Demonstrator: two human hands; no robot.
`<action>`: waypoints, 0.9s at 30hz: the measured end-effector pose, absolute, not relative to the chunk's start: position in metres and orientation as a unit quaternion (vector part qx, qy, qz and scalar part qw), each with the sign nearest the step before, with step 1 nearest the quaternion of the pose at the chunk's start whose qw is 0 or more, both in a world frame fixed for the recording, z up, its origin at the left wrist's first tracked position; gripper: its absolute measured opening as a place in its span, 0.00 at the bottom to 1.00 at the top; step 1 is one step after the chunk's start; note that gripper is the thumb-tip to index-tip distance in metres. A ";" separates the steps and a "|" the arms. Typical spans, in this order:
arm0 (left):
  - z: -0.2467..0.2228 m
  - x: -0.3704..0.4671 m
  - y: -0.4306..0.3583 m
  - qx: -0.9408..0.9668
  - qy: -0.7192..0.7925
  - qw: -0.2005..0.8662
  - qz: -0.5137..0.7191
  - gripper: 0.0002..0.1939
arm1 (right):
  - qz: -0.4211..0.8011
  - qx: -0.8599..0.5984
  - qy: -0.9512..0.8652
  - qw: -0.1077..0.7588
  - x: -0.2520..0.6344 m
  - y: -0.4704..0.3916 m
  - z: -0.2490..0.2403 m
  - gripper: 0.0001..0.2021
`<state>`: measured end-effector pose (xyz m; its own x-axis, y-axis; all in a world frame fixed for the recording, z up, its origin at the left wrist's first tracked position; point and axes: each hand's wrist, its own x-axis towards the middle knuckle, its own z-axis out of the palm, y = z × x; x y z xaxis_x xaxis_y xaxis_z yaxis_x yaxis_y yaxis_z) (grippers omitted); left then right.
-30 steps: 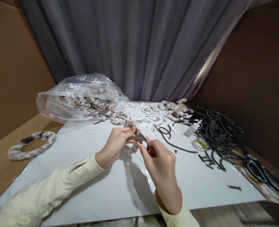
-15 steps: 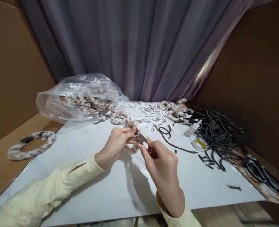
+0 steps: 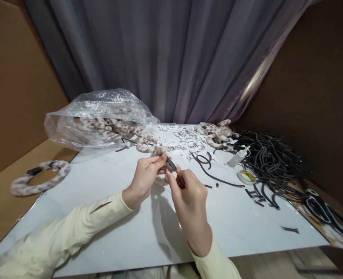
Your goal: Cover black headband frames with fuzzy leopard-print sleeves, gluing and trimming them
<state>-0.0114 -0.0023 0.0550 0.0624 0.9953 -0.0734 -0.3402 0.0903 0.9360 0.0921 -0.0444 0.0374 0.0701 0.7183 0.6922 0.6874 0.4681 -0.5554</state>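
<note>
My left hand (image 3: 144,176) is closed on a furry, brown-and-white spotted tube (image 3: 160,150), pinching it between thumb and fingers. A black end shows at the fingertips, and part of the tube hangs below the hand. In my right hand (image 3: 190,197) is a pair of small dark-bladed snips (image 3: 171,166), gripped by the fingers. Their blades meet the black end beside my left fingertips; the handles are mostly hidden in my palm. Both hands are above the middle of the white table (image 3: 125,240).
A clear plastic bag (image 3: 102,100) of furry tubes lies back left, a furry ring (image 3: 40,184) at left. To the right are black cords (image 3: 270,159), a glue bottle (image 3: 238,156), tape (image 3: 246,177) and large scissors (image 3: 328,213). Paper scraps (image 3: 186,137) litter the back.
My right hand has moved slightly left and up, bringing the snips closer to my left fingertips. The blades looked spread before and now appear closer together. A short black piece now shows right of my hands.
</note>
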 end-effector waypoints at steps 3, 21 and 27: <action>0.053 -0.012 0.000 0.388 0.422 0.592 0.566 0.18 | 0.008 -0.517 -0.688 0.509 0.086 -0.039 0.039 0.08; 0.060 -0.010 0.006 0.406 0.405 0.532 0.623 0.14 | 0.041 -0.494 -0.680 0.540 0.081 -0.034 0.045 0.08; 0.053 -0.009 0.006 0.442 0.430 0.489 0.617 0.16 | 0.014 -0.517 -0.680 0.520 0.075 -0.031 0.040 0.05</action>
